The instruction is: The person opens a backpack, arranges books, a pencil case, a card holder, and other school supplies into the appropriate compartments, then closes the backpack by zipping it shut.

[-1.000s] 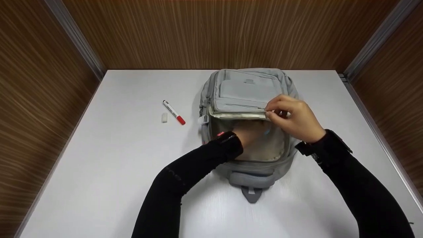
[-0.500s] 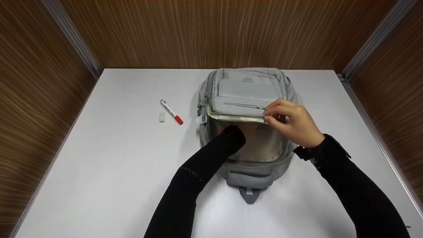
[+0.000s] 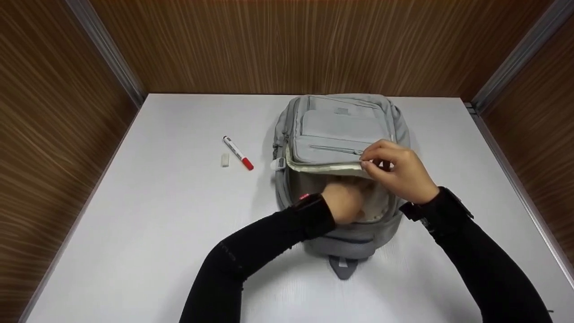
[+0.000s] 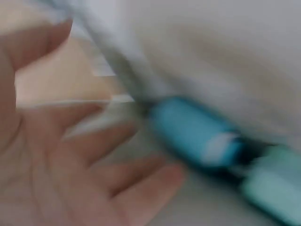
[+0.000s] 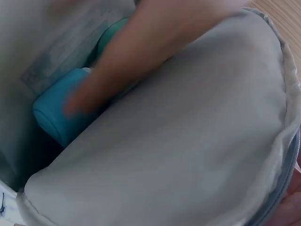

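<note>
A light grey backpack (image 3: 343, 123) lies on the table with its main compartment unzipped. My right hand (image 3: 400, 169) pinches the edge of its front flap (image 3: 325, 168) between thumb and fingers, holding it raised. Inside the opening is my left hand (image 3: 343, 202), blurred by motion. In the left wrist view that hand's fingers (image 4: 117, 141) are spread and hold nothing. Close by its fingertips, inside the bag, lie a blue cylindrical thing (image 4: 188, 132) and a mint-green thing (image 4: 277, 181). The right wrist view shows the left hand passing over the blue cylinder (image 5: 61, 108).
Left of the backpack, a white marker with a red cap (image 3: 238, 152) and a small white eraser-like block (image 3: 225, 160) lie on the white table (image 3: 179, 215). Wood-grain panels (image 3: 269, 49) stand along the back and both sides.
My left hand reached deeper into the backpack half a second ago, out of sight, and has come back toward the opening. The flap edge in my right hand sits slightly lower.
</note>
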A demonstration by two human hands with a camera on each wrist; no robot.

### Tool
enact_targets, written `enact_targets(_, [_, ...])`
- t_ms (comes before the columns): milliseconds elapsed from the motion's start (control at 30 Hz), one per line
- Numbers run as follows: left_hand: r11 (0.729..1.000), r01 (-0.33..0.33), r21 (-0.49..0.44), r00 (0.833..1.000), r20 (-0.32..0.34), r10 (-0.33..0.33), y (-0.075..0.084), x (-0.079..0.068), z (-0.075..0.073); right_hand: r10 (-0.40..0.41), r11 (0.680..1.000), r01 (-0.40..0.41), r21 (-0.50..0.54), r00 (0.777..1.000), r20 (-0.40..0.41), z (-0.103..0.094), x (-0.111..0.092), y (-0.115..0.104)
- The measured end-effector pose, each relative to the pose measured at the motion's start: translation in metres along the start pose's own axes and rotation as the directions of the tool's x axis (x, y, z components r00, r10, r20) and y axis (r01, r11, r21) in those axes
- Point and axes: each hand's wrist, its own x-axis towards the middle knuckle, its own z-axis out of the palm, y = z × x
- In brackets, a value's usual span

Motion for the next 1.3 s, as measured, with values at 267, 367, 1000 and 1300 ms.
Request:
enact_targets(267, [0.857, -0.49, -0.16, 0.871, -0.126, 0.474, -0.001, -0.064, -0.048, -0.057, 0.998, 0.058, -0.003, 0.995, 0.076, 0.015, -0.021, 0.017])
enact_targets(367, [0.877, -0.443, -0.188, 0.862, -0.357, 0.359, -0.017, -0.069, -0.037, -0.111, 0.978, 0.128, -0.164, 0.988, 0.111, 0.024, -0.035, 0.019])
enact_targets(1000, [0.837, 0.217, -0.503, 0.888, -0.254, -0.383, -0.113, -0.033, 0.087, 0.047, 0.75, 0.186, -0.634, 0.942, 0.332, 0.08, -0.097, 0.008])
enact_targets(1300, [0.882, 0.298, -0.365, 0.912, -0.165, -0.376, -0.098, -0.03, 0.089, 0.034, 0.767, 0.179, -0.616, 0.947, 0.318, 0.075, -0.104, 0.023])
